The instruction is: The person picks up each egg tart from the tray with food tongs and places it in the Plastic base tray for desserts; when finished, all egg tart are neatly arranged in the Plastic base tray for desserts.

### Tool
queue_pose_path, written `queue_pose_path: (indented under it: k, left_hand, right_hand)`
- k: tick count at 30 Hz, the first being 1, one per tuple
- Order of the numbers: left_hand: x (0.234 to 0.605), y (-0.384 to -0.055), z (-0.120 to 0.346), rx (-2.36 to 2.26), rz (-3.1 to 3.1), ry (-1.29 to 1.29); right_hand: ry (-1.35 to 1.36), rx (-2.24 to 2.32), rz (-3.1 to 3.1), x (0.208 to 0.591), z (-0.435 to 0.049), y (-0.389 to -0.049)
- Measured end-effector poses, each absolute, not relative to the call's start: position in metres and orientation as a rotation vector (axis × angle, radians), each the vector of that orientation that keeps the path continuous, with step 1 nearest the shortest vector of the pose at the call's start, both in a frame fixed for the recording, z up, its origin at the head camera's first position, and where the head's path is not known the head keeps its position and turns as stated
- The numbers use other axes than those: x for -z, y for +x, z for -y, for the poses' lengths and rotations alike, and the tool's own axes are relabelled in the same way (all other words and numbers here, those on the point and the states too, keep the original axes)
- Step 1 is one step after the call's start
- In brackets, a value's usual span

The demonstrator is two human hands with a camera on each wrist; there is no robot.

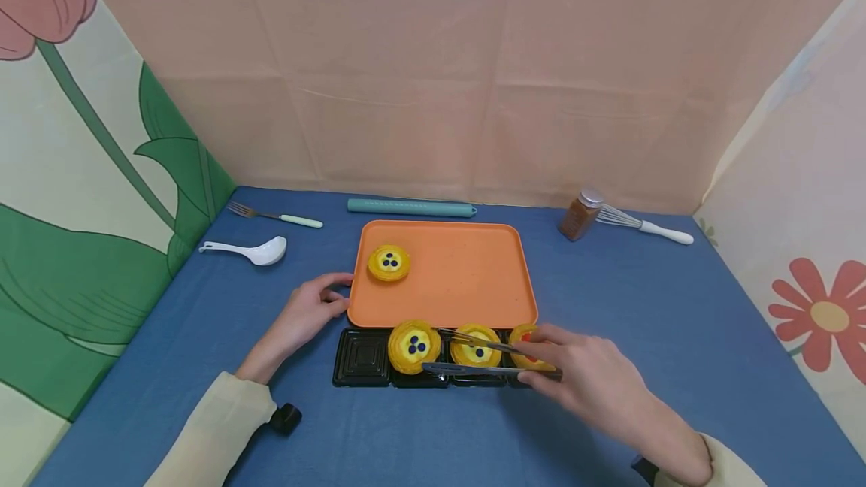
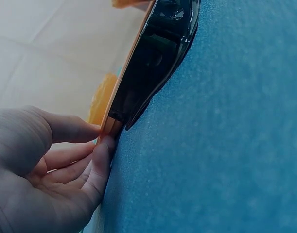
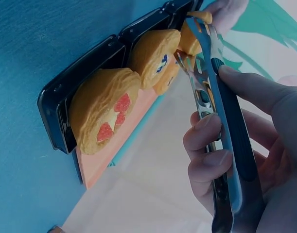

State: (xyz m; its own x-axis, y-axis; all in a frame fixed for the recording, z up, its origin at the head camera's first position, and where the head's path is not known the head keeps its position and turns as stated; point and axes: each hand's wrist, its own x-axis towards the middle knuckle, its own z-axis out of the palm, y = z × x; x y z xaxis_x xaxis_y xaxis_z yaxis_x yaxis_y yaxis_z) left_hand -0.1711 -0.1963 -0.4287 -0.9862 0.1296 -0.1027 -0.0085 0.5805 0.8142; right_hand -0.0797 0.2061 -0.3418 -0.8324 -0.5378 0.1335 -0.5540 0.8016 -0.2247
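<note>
My left hand (image 1: 313, 313) pinches the left edge of an orange tray (image 1: 446, 276), thumb and fingers at its rim in the left wrist view. On that tray sits one egg tart (image 1: 389, 263) with dark blue berries. A pair of metal tongs (image 3: 223, 111) with dark grips is held in my right hand (image 1: 588, 370). Its arms are spread above a berry tart (image 1: 476, 346), and the tips reach the right side of another berry tart (image 1: 414, 347). Both sit in a black compartment tray (image 1: 361, 358), along with a red-topped tart (image 3: 112, 116), partly hidden by my right hand in the head view.
Behind the orange tray lies a teal rolling pin (image 1: 411, 207). To the left are a fork (image 1: 301, 221) and a white ladle (image 1: 264, 252). A spice jar (image 1: 580, 216) and a whisk (image 1: 643, 225) lie at the back right. Fabric walls border the blue tablecloth (image 1: 419, 434).
</note>
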Motion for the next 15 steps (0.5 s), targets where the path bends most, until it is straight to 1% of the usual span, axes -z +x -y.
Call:
queue_pose_path:
  k: [6,15]
  left_hand:
    - [0.4285,-0.1709,0.1956,-1.374,-2.653,0.103]
    - [0.4292,-0.1708,0.1953,-1.362,-2.669,0.115]
  right_hand:
    - [0.894,-0.394,2.915,0.3410,-0.2065,-0.0799]
    - [0.833,-0.384,2.948,0.3382,-0.2062,-0.0777]
